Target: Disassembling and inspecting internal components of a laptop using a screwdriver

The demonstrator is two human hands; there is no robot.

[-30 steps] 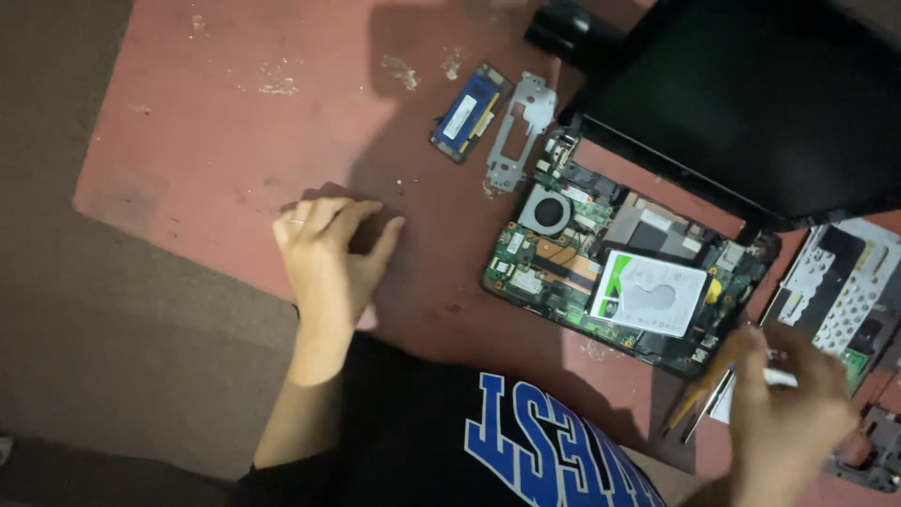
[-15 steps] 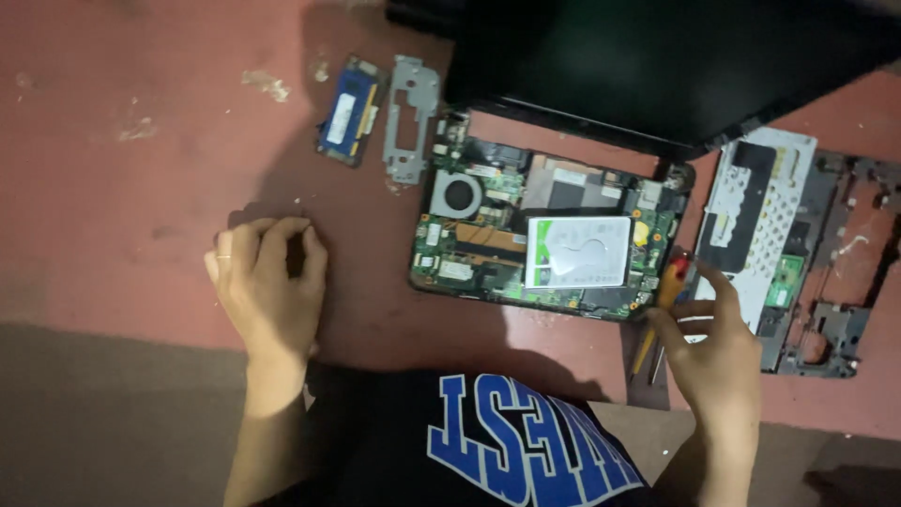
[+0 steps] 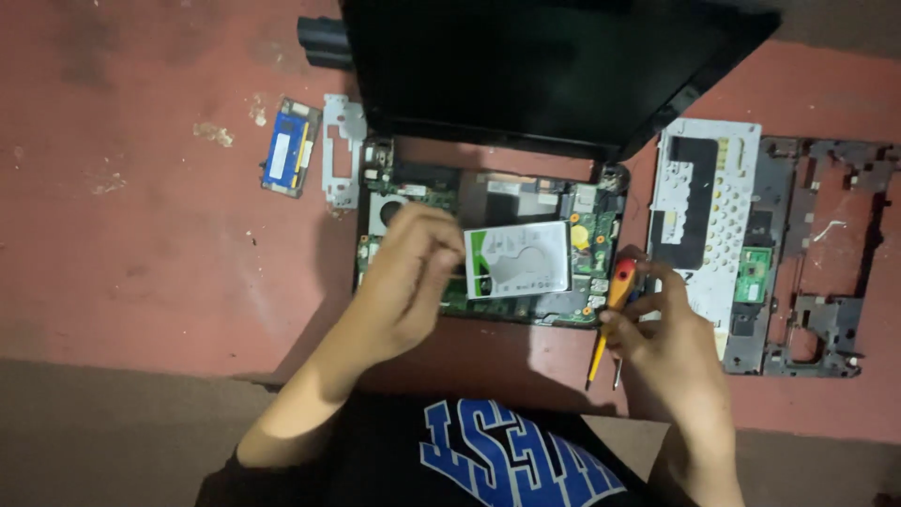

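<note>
Green circuit board fills one opened laptop base (image 3: 488, 253), where the left hand (image 3: 408, 272) rests, fingers curled together, beside one silver hard drive (image 3: 519, 260). The right hand (image 3: 671, 343) grips two screwdrivers (image 3: 610, 319) by the base's right edge. One memory module (image 3: 290, 147), one metal bracket (image 3: 343, 150) and two cover panels (image 3: 751, 235) lie around; the black lid (image 3: 554, 70) overhangs.

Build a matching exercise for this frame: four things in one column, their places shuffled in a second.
1. screwdriver
2. memory module
3. hard drive
4. bare frame

a. far right on the floor
b. on the opened laptop base
c. in the right hand
d. left of the metal bracket

Pairs: 1-c, 2-d, 3-b, 4-a
</note>
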